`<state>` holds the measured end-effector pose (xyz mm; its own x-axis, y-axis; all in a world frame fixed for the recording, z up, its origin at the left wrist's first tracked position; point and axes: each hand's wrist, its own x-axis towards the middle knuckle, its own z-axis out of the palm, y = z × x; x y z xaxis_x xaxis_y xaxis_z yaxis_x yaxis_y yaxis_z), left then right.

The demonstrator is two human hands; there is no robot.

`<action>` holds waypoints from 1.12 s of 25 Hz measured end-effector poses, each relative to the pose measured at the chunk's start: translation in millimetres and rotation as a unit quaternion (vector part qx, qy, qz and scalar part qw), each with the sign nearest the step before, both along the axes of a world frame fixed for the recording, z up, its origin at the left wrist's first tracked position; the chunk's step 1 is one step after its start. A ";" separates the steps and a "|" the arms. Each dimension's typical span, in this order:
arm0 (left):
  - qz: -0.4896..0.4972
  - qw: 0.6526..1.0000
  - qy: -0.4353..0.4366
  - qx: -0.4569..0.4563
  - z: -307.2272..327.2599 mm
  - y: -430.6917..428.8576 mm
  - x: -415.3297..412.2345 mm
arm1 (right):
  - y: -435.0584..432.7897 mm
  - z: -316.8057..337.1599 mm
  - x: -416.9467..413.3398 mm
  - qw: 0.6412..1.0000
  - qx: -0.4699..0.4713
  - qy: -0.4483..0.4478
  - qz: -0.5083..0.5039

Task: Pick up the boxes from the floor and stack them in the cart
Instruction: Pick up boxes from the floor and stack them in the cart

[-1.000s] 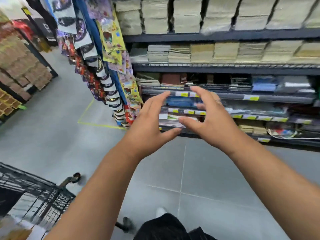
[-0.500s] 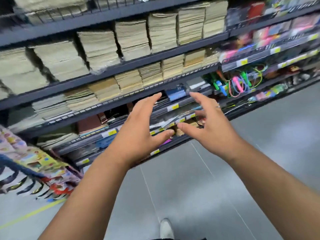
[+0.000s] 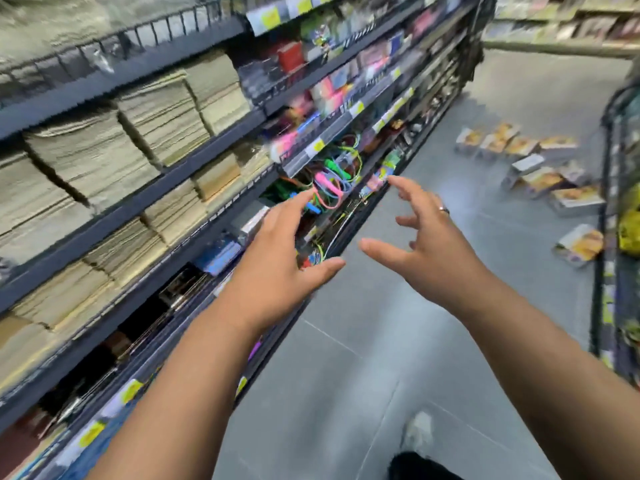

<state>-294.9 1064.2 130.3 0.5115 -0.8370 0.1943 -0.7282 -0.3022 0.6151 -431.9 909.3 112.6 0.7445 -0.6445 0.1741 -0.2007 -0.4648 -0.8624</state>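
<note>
Left hand (image 3: 277, 261) and right hand (image 3: 434, 247) out front, fingers spread, holding nothing; boxes (image 3: 518, 146) strewn on floor (image 3: 346, 375) ahead; yellow tags (image 3: 317, 146) blurred, unreadable.

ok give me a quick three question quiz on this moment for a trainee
1. True or false: the left hand holds a box.
2. Where do the boxes lie? A) on the floor, ahead to the right B) in the cart C) on the shelves
3. Which hand wears a ring?

Key: 1 false, both hands are empty. 2 A. 3 the right hand.
</note>
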 end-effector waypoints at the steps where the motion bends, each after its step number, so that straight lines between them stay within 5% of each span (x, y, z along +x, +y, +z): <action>1: -0.015 1.000 -0.003 0.002 1.0 -23.2 2.6 | -21.2 3.9 -4.0 1.000 -0.001 0.001 -0.019; 15: -0.139 0.989 0.006 -0.058 34.2 -406.8 -2.3 | -362.6 44.5 -42.2 0.987 -0.081 0.011 -0.138; 28: -0.294 0.955 0.020 -0.020 3.3 -741.6 26.9 | -620.3 9.7 -40.8 0.944 -0.022 0.048 -0.325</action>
